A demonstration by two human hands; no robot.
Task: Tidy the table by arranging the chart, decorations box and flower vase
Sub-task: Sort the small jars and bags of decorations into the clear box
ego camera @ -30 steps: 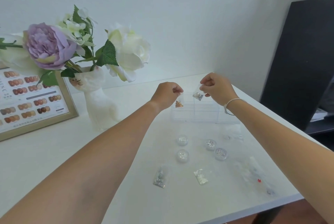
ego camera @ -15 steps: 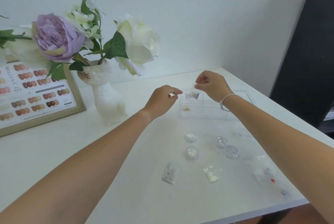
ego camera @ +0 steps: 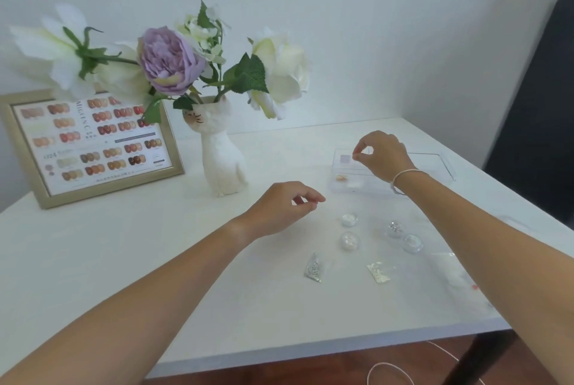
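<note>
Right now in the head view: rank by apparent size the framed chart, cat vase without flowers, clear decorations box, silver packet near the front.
1. framed chart, largest.
2. and 3. clear decorations box and cat vase: unsure; the right hand hides part of the box.
4. silver packet, smallest, though it lies nearest the camera.

bright even daylight, faint shadows, slightly soft focus (edges bowed by wide-angle lens)

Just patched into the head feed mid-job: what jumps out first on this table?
The white cat-shaped flower vase with purple and white blooms stands at back centre, the framed chart leaning to its left. The right hand hovers over the clear decorations box at back right, while small glitter pots and packets lie nearer the front edge.
</note>
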